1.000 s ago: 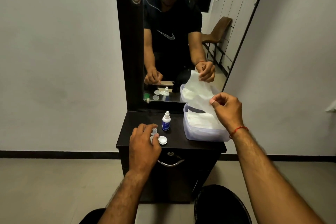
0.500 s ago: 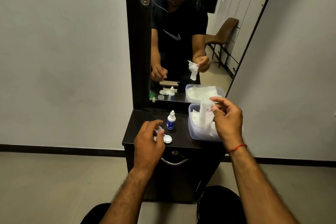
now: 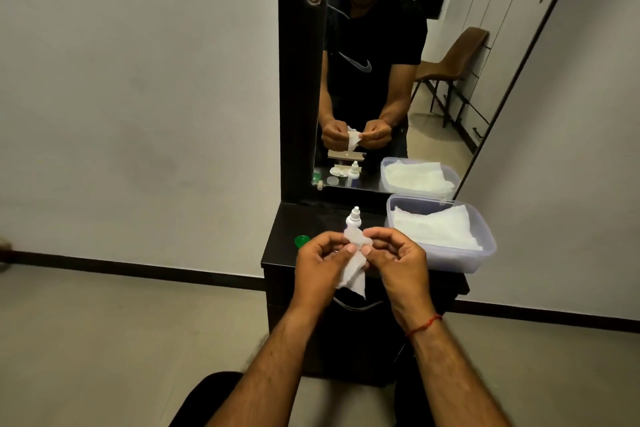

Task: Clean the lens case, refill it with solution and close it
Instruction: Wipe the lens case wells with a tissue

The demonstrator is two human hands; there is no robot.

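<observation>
Both hands, left hand (image 3: 320, 262) and right hand (image 3: 394, 258), pinch lens case (image 3: 356, 237) and tissue (image 3: 353, 274) above the bench (image 3: 280, 253); I'd twist tissue deep into each well.

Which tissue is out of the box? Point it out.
The tissue gripped by left hand and right hand; the rest lie flat in the clear box.
</observation>
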